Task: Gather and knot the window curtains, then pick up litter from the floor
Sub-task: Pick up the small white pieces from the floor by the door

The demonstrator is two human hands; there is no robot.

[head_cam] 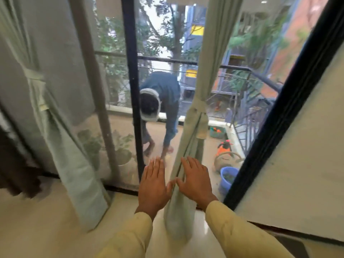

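Two pale green curtains hang at a glass balcony door. The right curtain [200, 86] is gathered and bound by a tie-back band [200, 108], and its tail drops to the floor between my hands. The left curtain [55, 112] is likewise bound by a band [34, 75]. My left hand [153, 181] is flat with fingers spread, just left of the right curtain's tail. My right hand [195, 178] is also spread flat, resting on or just in front of that tail. Neither hand holds anything. No litter shows on the floor.
A black door frame post [133, 90] stands between the curtains. Beyond the glass a person [162, 101] bends down on the balcony. A blue bucket [228, 178], an orange sprayer [223, 148] and potted plants [122, 151] stand outside. A white panel [297, 164] is at right.
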